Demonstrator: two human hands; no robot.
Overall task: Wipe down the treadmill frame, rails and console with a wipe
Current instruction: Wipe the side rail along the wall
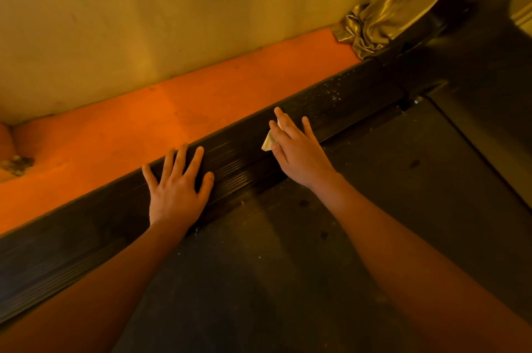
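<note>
Braces on the ribbed side rail (239, 158) with the left hand (177, 188), fingers (194, 159) spread flat, probably to take weight while leaning in. Presses the wipe (269, 142) onto the same rail just beyond, under the right hand (299, 154), with straight, slightly parted fingers and only a folded corner peeking out. Judging by the pale dust (336, 93) farther along, sits mid-rail, with the stroke likely heading that way.

Head view, steeply down, close.
</note>
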